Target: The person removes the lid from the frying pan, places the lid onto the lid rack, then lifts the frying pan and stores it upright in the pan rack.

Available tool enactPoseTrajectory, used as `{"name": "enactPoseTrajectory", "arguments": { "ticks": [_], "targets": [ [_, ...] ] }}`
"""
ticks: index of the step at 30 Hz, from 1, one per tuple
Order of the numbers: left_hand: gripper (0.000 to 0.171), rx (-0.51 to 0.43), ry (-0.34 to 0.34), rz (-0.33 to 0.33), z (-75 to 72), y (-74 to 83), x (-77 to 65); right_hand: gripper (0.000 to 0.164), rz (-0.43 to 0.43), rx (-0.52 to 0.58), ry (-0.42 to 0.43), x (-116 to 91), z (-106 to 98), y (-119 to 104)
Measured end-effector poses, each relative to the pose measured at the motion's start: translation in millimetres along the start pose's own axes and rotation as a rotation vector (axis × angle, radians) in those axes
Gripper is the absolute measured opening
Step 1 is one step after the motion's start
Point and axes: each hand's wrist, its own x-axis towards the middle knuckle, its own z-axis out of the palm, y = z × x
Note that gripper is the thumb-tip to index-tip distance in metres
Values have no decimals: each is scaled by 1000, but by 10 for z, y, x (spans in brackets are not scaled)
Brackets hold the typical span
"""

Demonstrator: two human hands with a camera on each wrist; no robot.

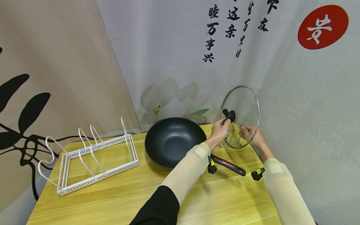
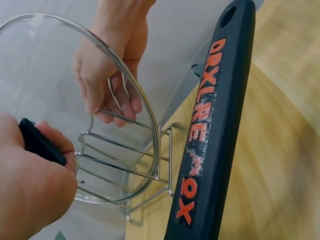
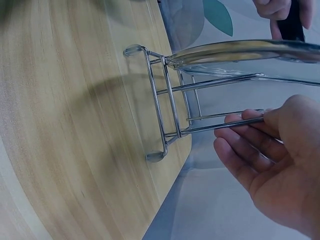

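A round glass lid (image 1: 242,97) with a metal rim stands nearly upright at the back right of the table. My left hand (image 1: 220,131) grips its black handle (image 2: 42,142). Below and behind the glass is a small metal wire rack (image 3: 171,100), its feet on the table near the corner. The lid's lower rim sits at the rack's wires. My right hand (image 1: 248,132) pinches one of the rack's wires between thumb and fingers, as the right wrist view shows; in the head view the lid partly overlaps this hand.
A black wok (image 1: 175,140) lies mid-table, its handle (image 1: 227,164) reaching right beneath my left forearm. To the left, a white rack (image 1: 98,178) with upright wire loops rests on the wooden table (image 1: 112,203). Printed curtains (image 1: 174,47) hang close behind and to the right.
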Motion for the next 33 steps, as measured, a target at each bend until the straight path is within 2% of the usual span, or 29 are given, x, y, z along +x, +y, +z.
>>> {"name": "enactPoseTrajectory", "arguments": {
  "ticks": [16, 22, 27, 33],
  "targets": [
    [40, 46, -29, -3, 27, 85, -15, 50, -25, 9, 14, 4, 4, 32],
    [41, 44, -65, -42, 3, 151, -13, 50, -33, 26, 2, 7, -15, 24],
    [42, 20, -98, -68, -20, 125, 50, 49, -30, 41, -7, 14, -28, 30],
    [41, -17, -152, -57, -60, 56, 126, 48, -5, 48, -31, 6, -36, 43]
  ]
}}
